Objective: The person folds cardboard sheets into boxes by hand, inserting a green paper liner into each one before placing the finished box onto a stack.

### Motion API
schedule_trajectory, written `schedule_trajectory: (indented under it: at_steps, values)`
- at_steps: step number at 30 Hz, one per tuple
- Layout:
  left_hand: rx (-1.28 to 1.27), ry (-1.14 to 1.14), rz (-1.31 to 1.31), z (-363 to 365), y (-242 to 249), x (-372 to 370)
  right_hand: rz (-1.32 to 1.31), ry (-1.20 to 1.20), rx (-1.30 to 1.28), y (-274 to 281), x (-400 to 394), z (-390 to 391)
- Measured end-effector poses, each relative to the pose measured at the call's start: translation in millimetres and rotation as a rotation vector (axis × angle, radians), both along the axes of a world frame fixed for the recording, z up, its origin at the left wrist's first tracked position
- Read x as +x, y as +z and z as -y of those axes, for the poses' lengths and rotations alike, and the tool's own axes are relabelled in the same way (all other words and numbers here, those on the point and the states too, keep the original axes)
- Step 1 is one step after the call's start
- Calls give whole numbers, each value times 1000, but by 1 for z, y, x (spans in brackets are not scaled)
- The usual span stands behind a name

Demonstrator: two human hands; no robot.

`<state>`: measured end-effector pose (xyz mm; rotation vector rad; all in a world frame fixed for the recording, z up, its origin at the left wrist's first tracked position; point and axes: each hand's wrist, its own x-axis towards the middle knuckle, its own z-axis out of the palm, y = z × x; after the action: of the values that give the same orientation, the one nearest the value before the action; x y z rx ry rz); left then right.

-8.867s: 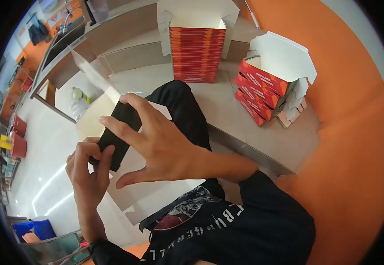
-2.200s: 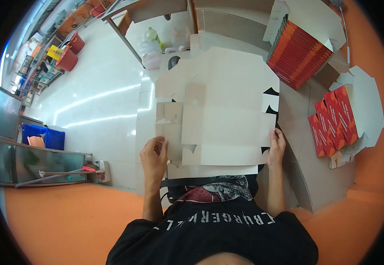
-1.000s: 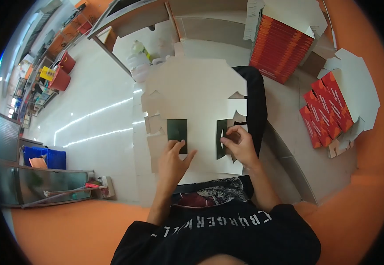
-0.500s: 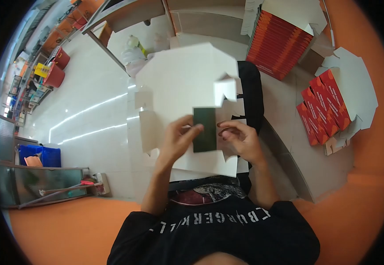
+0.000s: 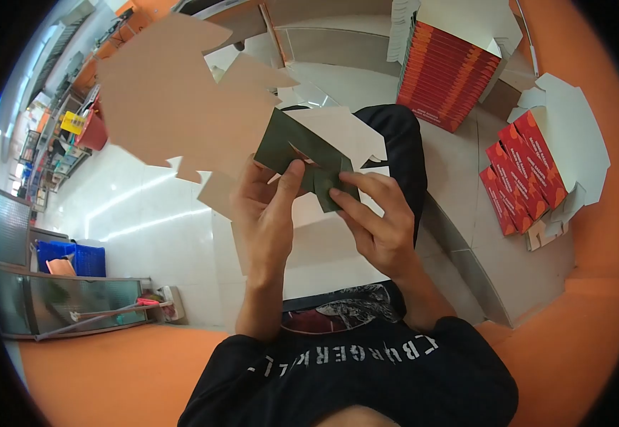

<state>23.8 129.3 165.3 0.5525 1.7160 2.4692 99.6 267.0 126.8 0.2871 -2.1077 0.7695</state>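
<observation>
Both my hands are on a flat cardboard box blank (image 5: 174,92) with a dark green panel (image 5: 291,139). Its wide pale panel with notched edges tilts up to the left. My left hand (image 5: 263,210) grips the green part from the left, thumb on its face beside a small slit. At the green panel's right end, the fingers of my right hand (image 5: 384,224) press on a folded corner. More white cardboard (image 5: 345,132) lies under my hands, over my lap.
Folded red boxes (image 5: 444,75) stand in a tight stack at the upper right. Nearer on the right are several more red boxes (image 5: 526,171) with white flaps. A blue crate (image 5: 71,257) and a broom (image 5: 117,307) are on the left. A step edge (image 5: 466,256) runs beside my right leg.
The cardboard has swung up and left, its large panel now raised over the floor. The green panel has turned diagonal, and my right fingers have come onto it.
</observation>
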Motion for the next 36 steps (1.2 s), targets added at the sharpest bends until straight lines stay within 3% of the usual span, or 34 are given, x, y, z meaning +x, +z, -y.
schedule_trajectory:
  at_steps: [10, 18, 20, 21, 23, 24, 25, 28, 32, 35, 36]
  values:
    - [4, -65, 73, -7, -18, 12, -27, -82, -130, -17, -3, 5]
    - [58, -188, 116, -4, -8, 20, 83, -28, -428, 4, -5, 9]
    - [-66, -257, 0, 1, -8, 13, 50, 3, -502, 7, -12, 6]
    - [-128, -290, -60, 5, -7, 7, 39, 7, -344, 1, -15, -6]
    - [-559, -243, -517, 20, 10, 0, -79, -82, -346, -6, -22, -24]
    - [-776, -215, -743, 28, 20, -3, 13, -217, -429, -4, -19, -31]
    - [-886, -176, -886, 36, 26, -1, -88, -317, -437, -7, -25, -43]
    - [-1116, -402, -1135, 61, 36, 6, 10, -387, -439, -2, -25, -69]
    - [-1114, -666, -1107, 79, 39, -4, 153, -305, -512, -3, -39, -83]
    - [-1177, -594, -1279, 74, 33, -18, 209, -224, -583, -3, -57, -78]
    - [-1145, -595, -1213, 71, 29, -21, 192, -206, -603, -4, -61, -75]
